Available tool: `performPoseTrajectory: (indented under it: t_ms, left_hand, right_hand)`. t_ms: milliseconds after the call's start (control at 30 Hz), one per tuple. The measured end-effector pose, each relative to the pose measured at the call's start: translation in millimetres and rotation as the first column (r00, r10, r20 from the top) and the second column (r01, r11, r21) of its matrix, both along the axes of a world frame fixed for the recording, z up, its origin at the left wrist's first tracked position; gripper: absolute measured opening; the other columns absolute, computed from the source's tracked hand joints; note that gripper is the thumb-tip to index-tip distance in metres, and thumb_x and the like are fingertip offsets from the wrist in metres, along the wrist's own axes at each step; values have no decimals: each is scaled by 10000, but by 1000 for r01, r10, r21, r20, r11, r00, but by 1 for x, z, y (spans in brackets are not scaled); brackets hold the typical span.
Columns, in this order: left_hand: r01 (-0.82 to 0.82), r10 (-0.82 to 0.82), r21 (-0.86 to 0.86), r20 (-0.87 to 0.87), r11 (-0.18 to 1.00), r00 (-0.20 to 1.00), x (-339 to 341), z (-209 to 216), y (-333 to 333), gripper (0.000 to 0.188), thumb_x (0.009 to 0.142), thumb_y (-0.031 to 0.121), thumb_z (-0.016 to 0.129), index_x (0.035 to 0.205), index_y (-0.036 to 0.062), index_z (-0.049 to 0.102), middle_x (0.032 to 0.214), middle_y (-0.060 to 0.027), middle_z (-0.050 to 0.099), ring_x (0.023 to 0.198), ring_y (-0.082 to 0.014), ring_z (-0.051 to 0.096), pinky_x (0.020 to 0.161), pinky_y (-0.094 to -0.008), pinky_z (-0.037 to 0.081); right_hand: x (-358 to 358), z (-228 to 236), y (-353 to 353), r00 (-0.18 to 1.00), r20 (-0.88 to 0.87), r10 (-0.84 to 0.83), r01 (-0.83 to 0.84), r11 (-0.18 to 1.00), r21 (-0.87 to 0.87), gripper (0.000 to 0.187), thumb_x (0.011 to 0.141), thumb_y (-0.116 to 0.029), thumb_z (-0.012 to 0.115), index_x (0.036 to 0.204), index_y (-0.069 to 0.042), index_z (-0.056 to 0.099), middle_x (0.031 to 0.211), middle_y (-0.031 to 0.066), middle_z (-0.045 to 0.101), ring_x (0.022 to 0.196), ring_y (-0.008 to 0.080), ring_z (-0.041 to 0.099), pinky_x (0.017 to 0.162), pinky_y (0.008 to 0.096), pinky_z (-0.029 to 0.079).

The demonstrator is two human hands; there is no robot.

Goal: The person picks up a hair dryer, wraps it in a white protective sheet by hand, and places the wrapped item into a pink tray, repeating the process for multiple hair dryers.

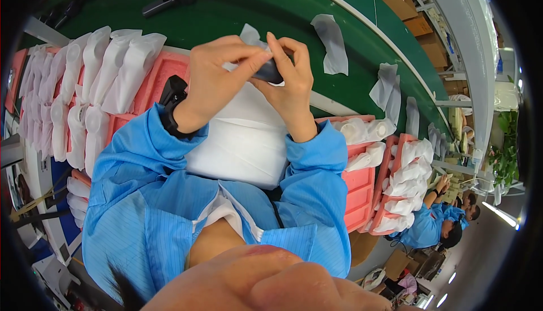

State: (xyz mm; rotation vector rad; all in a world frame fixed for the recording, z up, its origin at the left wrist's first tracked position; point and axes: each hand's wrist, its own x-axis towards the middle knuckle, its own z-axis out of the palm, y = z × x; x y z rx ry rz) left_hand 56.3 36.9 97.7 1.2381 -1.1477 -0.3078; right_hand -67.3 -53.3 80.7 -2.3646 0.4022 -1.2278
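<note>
Both of my hands are raised close together over the green work surface. My left hand pinches thin white translucent wrapping between thumb and fingers. My right hand is closed around a dark, smooth object, whose kind I cannot tell because fingers and wrapping cover much of it. Below the hands, against my body, lies a stack of white wrapping sheets or sleeves. A black band sits around my left wrist.
Pink trays with several white-wrapped items stand at left; more pink trays are at right. A dark handheld device with a ring-shaped head lies at the far side. Wrapped items lie along the green surface. Co-workers sit far right.
</note>
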Motion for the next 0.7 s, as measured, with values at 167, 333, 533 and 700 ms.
performPoseTrajectory:
  t_ms: [167,333,533,700]
  left_hand:
    - [-35,66,-106,300,994,952,-25,-10,5,177,691,15,720,864,46,702,709,-60,596,572,-182,563,502,-248,437]
    - [-2,12,-40,263,999,965,-23,-3,1,405,656,11,729,1047,87,656,926,-76,616,664,-214,599,563,-285,482]
    - [34,-41,30,300,999,953,0,-9,-20,487,659,13,728,1121,117,617,1092,-86,563,871,-228,602,697,-291,503]
    - [491,-488,-37,62,871,871,43,-1,-17,441,682,58,762,1098,117,626,1165,-86,523,993,-221,572,818,-288,476]
  right_hand:
    - [-7,3,-7,997,4,-80,79,986,-147,660,547,-3,811,1172,-24,600,1053,144,505,868,279,562,696,326,506]
    - [-12,1,-13,987,58,-151,148,988,52,612,619,-21,771,1190,-19,548,1073,126,508,917,253,556,726,311,483]
    - [-12,7,7,961,242,137,-272,634,724,590,698,-72,766,1213,-17,484,1148,98,510,1004,195,547,816,292,460]
    - [-12,11,-6,980,159,123,-176,909,377,529,722,-63,748,1191,-18,508,1117,88,559,993,209,574,813,301,473]
